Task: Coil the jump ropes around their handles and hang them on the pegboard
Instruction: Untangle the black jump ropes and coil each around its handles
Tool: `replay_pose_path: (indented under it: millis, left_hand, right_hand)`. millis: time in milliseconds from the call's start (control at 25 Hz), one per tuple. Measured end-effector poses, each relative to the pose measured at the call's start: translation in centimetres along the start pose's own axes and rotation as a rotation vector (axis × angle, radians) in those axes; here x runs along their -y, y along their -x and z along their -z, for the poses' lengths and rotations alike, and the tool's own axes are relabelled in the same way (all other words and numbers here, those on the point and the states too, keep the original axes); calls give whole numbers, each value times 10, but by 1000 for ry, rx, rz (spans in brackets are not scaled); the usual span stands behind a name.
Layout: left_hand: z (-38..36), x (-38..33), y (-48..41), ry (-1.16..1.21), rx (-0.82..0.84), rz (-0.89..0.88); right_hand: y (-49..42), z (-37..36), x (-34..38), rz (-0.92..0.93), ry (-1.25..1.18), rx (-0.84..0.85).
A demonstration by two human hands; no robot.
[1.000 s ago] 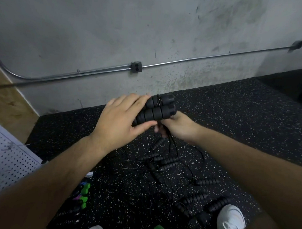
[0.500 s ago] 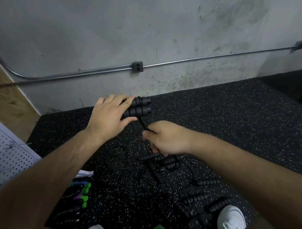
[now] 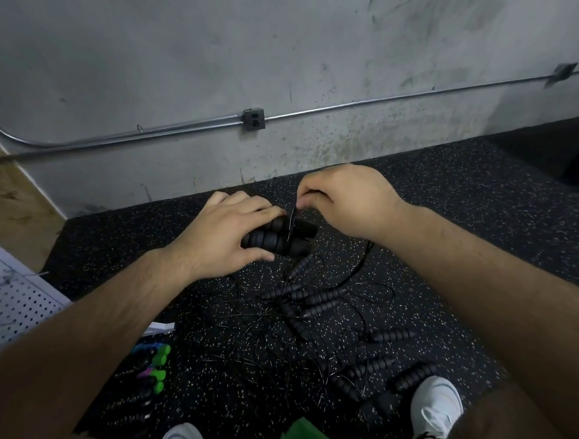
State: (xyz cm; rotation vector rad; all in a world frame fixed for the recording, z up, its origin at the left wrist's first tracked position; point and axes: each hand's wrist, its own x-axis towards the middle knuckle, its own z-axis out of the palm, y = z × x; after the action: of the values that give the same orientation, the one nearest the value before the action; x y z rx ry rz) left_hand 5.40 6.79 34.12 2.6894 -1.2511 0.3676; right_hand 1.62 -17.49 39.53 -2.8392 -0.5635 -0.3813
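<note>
My left hand (image 3: 221, 233) grips two black ribbed jump rope handles (image 3: 282, 241) held side by side above the floor. My right hand (image 3: 345, 197) is just above and right of them, pinching the thin black rope (image 3: 293, 219) that runs down across the handles. From there the rope trails off to the right and down toward the floor (image 3: 365, 259). A tangle of several other black handles and ropes (image 3: 314, 304) lies on the floor below my hands. The white pegboard (image 3: 15, 301) shows at the left edge.
Speckled black rubber flooring (image 3: 445, 197) meets a grey concrete wall with a metal conduit (image 3: 376, 101) and outlet box (image 3: 254, 119). Ropes with green-tipped handles (image 3: 153, 365) lie at the lower left. My white shoes (image 3: 436, 408) stand at the bottom beside a green object (image 3: 299, 435).
My right hand rose from below the handles to above them, carrying the rope up over the pair. My left hand and the handles shifted right and slightly lower.
</note>
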Motion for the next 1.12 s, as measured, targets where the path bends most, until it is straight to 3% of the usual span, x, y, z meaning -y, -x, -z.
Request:
replay_pose_path:
  millis: [160, 440, 600, 720, 840, 1000, 1120]
  left_hand:
    - [9, -19, 3, 184, -35, -34]
    - [16, -32, 6, 396, -100, 70]
    - [14, -34, 5, 296, -252, 178]
    - [11, -25, 1, 171, -318, 276]
    - [9, -11, -2, 63, -295, 339]
    - [6, 10, -2, 4, -289, 412]
    - [6, 21, 1, -62, -226, 444]
  right_hand:
    - [0, -6, -21, -140, -312, 37]
    - [6, -28, -19, -248, -1035, 84]
    - [16, -47, 8, -388, -911, 323]
    - [17, -57, 24, -337, -827, 397]
    - [16, -58, 37, -315, -758, 421]
    - [12, -47, 53, -367, -864, 481]
    - [9, -30, 55, -321, -692, 490]
